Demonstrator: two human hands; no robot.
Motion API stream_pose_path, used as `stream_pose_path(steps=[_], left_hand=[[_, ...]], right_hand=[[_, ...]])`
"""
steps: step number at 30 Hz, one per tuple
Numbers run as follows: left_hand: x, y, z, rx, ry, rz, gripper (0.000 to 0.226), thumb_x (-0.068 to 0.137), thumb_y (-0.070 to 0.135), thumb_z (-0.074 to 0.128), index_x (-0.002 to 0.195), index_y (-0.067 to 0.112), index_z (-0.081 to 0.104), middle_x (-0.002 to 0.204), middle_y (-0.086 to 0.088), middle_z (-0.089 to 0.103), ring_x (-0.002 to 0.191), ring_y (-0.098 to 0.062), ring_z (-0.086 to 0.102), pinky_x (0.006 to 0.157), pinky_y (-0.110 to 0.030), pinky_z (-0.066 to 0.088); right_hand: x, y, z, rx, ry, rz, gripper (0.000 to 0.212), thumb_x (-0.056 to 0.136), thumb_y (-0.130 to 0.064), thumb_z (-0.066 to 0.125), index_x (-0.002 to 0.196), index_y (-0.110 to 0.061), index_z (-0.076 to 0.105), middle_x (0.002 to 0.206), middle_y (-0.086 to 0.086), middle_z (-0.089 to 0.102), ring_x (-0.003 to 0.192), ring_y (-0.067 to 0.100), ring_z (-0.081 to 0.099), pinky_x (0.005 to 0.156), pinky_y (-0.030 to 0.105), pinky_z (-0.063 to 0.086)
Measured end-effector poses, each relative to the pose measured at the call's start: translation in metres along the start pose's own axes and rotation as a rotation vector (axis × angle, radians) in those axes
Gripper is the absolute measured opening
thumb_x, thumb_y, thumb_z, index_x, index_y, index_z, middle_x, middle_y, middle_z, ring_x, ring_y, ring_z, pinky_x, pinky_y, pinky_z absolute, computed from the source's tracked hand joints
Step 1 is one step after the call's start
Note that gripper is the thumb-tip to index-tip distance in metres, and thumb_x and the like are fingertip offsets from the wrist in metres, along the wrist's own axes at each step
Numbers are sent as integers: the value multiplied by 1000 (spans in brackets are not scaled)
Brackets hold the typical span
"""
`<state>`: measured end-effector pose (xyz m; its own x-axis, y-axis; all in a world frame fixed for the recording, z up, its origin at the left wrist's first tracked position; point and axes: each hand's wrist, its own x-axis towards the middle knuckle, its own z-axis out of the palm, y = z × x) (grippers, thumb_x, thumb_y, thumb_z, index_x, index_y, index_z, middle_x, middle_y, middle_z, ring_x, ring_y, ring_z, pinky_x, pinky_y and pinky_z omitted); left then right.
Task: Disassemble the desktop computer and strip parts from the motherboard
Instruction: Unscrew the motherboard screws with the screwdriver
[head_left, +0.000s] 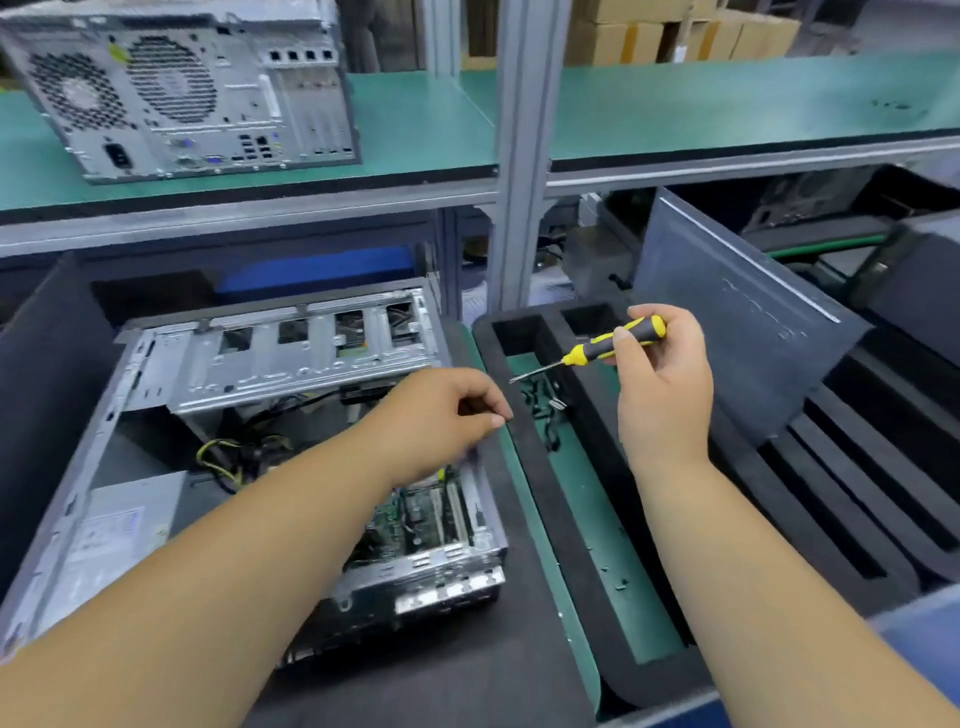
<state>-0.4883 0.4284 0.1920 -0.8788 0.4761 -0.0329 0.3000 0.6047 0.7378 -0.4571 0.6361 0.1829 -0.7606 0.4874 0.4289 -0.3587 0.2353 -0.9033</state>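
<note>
Right hand grips yellow-black screwdriver, parked over black foam tray; left hand fingertips pinched, contents indiscernible, likely screw from open grey metal computer case.

Open case left of foam tray

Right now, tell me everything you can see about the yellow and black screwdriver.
The yellow and black screwdriver is a small hand tool with a black handle bearing yellow grip sections, a yellow collar and a thin bare metal shaft. The right hand holds it by the handle, fingers curled round it, above the black foam tray. It lies tilted, handle up and to the right, tip pointing down and left toward the left hand. Only the right hand touches it; the tip hangs free.
</note>
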Motion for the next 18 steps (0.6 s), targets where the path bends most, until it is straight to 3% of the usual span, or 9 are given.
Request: stream_pose_path(steps=[4,8,13,18], left_hand=[[12,35,47,193,-96,77,7,87,27,68,85,33,69,82,18,65,77,4,59,70,-15,46],[23,60,98,329,-169,142,3,86,31,66,83,32,65,80,14,63,77,-6,59,70,-25,48],[38,69,144,455,-202,90,15,89,42,62,90,28,65,87,10,64,81,-14,58,72,-31,50],[49,72,150,407,-151,105,18,88,41,63,102,30,67,88,14,61,78,-11,54,69,-25,43]], right_hand=[[0,16,-45,-63,22,72,15,93,-15,53,104,-24,55,82,-15,66,87,13,69,74,24,52],[5,31,-82,-129,10,148,13,93,-16,55,103,-25,55,85,-9,70,85,10,69,72,28,48],[6,46,-107,-185,-19,213,12,92,-20,55,99,-30,54,83,-15,71,84,6,68,74,30,47],[10,47,-109,-193,-74,197,14,92,-17,57,98,-29,54,79,-24,67,76,-2,68,70,26,43]])
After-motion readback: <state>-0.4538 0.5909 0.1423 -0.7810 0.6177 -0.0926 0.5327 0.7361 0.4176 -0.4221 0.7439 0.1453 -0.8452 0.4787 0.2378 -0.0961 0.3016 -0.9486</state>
